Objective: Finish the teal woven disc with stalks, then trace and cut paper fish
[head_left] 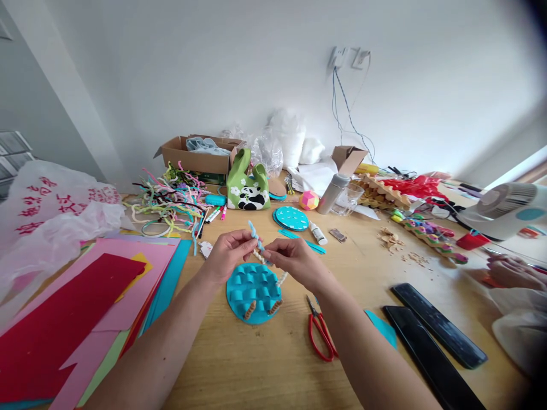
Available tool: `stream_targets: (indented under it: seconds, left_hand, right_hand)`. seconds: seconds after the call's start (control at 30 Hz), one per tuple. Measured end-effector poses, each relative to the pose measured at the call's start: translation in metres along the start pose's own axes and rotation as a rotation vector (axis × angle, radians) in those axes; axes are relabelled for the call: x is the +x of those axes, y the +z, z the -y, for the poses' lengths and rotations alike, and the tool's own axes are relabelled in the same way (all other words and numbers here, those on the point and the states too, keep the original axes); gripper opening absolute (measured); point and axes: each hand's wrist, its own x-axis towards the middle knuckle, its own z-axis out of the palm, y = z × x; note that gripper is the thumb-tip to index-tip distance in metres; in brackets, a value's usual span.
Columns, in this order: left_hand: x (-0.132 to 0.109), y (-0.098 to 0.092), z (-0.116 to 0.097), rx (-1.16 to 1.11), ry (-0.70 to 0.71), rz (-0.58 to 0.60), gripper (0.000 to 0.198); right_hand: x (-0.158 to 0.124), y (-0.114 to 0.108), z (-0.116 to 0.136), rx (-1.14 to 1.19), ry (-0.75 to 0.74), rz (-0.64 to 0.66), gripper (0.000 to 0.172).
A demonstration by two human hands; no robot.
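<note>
**Both hands pinched on one pipe cleaner, directly over the woven disc**

Grip: the left hand (228, 253) and the right hand (296, 262) meet fingertip to fingertip, and each is closed in a pinch on the same pipe cleaner (253, 230). Neither hand is released. The two pinch points sit just beside each other, near the middle of the strand.

Axis: the pipe cleaner runs on a slant, from upper left to lower right in the head view. Its light blue end stands up clear above the left fingertips. Its paler end hangs out below the right hand, down toward the table (273, 370).

Position: the pipe cleaner is held in the air, just above the far edge of the woven disc (252, 291). This is a teal paper round with basket-like strips that lies flat on the table. I cannot tell whether the hanging end touches the disc rim. Two short tan stubs poke out at the disc's near edge.

Nearness: both hands are equally close to the strand. The disc lies below and toward the person from the grip, slightly more under the left hand.

Nearby: red scissors (320, 337) lie closed, right of the disc and under the right forearm. A dotted teal round (291, 218) and a glue bottle (317, 232) lie beyond the hands. Another person's hand (508, 270) rests at the far right, well apart.
</note>
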Motion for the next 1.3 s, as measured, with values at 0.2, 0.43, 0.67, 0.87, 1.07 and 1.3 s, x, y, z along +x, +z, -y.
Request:
stream_targets:
  seconds: [0.2,0.43,0.67,0.87,1.07,1.3]
  left_hand:
    - [0.000,0.002,0.001,-0.047,-0.013,0.008,0.028]
    - [0.002,0.001,0.002,0.030,0.033,-0.065,0.024]
    - [-0.002,0.004,-0.002,0.043,-0.018,-0.030,0.027]
    - [-0.003,0.003,-0.008,0.060,0.009,-0.008,0.051]
    - [0.009,-0.012,0.021,0.670,-0.123,0.094,0.029]
    - [0.013,-0.023,0.063,1.261,-0.117,0.289,0.034]
  right_hand:
    - [-0.002,0.005,-0.001,0.020,0.040,-0.054,0.020]
    - [-0.004,0.010,0.004,-0.113,0.044,-0.120,0.014]
    - [-0.005,0.008,0.002,-0.132,0.022,-0.067,0.010]
    - [0.001,-0.016,0.000,0.051,-0.033,-0.138,0.019]
    - [0.021,-0.033,-0.054,0.467,0.130,-0.375,0.038]
    - [0.018,-0.008,-0.101,0.561,0.398,-0.299,0.034]
